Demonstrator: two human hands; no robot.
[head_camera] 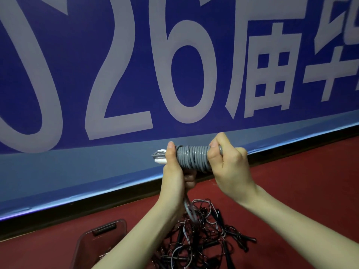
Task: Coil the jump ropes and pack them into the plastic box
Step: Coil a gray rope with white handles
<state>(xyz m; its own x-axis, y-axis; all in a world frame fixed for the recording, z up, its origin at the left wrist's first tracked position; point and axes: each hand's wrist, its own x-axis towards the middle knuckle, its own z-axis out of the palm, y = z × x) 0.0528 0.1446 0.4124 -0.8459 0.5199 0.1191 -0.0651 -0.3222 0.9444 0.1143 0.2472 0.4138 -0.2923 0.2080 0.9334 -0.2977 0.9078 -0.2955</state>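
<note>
Both hands' grip (tight) w/ gray rope coil (193,158)

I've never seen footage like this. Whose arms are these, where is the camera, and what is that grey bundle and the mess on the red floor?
No machine here: a person wears a camera on the head, looking down at their own arms. The left hand and right hand grip a grey jump rope wound into a tight coil, a loose tail hanging below. On the red floor lies a tangled pile of ropes, with the plastic box to its left. Behind stands a blue banner.
</note>
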